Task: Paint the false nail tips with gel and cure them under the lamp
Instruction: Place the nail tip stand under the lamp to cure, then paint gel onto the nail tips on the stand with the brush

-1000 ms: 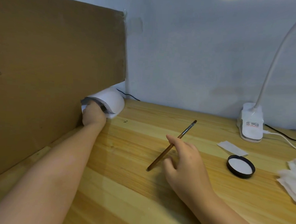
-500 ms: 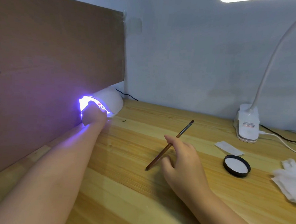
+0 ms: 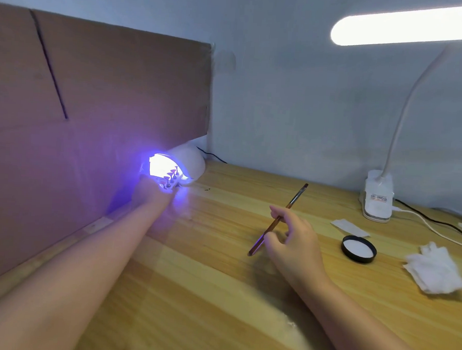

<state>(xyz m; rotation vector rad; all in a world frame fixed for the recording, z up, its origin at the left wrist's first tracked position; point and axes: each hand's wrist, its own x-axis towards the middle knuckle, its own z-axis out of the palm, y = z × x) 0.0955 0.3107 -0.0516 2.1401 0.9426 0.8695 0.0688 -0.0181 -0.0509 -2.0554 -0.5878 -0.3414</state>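
Observation:
A small white curing lamp [image 3: 190, 162] sits at the back left against the cardboard, its mouth glowing violet-white. My left hand [image 3: 151, 194] is at the mouth and holds a strip of false nail tips [image 3: 170, 178], which reaches into the light; the holding fingers are mostly hidden by glare. My right hand [image 3: 293, 242] hovers over the middle of the wooden table [image 3: 218, 294] and pinches a thin brown gel brush [image 3: 278, 220], bristles pointing up and away.
A tall cardboard sheet [image 3: 94, 114] walls off the left side. At right stand a white clip-on desk lamp [image 3: 378, 196] with cables, a black lid [image 3: 358, 248], a paper scrap [image 3: 349, 226] and crumpled white wipes [image 3: 433, 268].
The curing lamp switched on and glows violet. My left hand drew back slightly, so the nail tip strip shows at the mouth. My right hand barely moved.

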